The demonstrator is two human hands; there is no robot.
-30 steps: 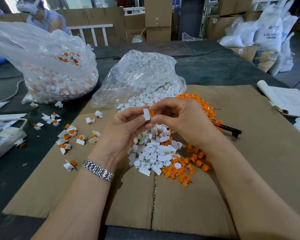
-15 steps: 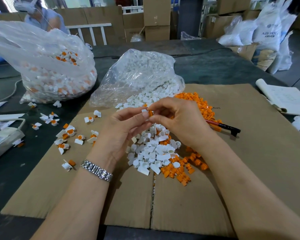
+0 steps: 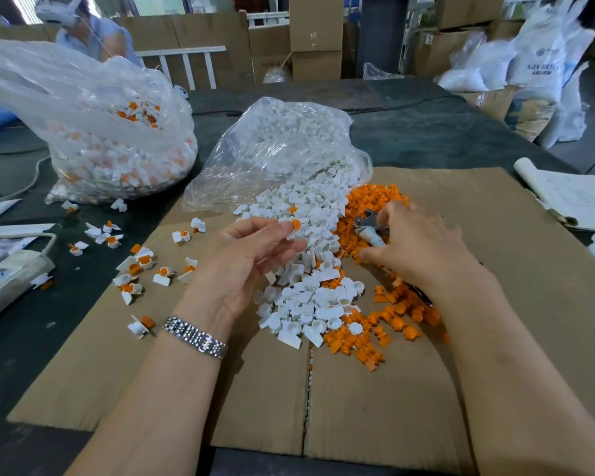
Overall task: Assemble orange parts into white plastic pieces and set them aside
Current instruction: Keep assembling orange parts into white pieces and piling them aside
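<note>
Flattened cardboard sheet (image 3: pixel 392 407) covers the near part of the dark table (image 3: pixel 426 132); both forearms reach in over it. Left wrist carries a metal watch band (image 3: pixel 196 336).

Left hand (image 3: pixel 244 259) raised above the sheet, palm up: thumb and forefinger pinch one white piece with orange insert (image 3: pixel 294 225), other fingers loosely curled. Right hand (image 3: pixel 416 245) lowered into the loose orange parts (image 3: pixel 375 324), fingers curled around a small tool with a metal end (image 3: pixel 370 231); what kind of tool, cannot tell. Hands apart, not touching.

Pile of white plastic pieces (image 3: pixel 310 297) lies between the hands, spilling from the mouth of a clear bag (image 3: pixel 282 146) just beyond. Orange parts lie right of and under that pile.

Finished pieces (image 3: pixel 141 266), white with orange inserts, scattered at the sheet's left edge and on the table beside it. Farther left, a large clear bag of assembled pieces (image 3: pixel 117 142).

Right edge: open notebook (image 3: pixel 571 197). Back: stacked cartons (image 3: pixel 315 32), white sacks (image 3: pixel 536 67), another person (image 3: pixel 90 32) behind the big bag.
</note>
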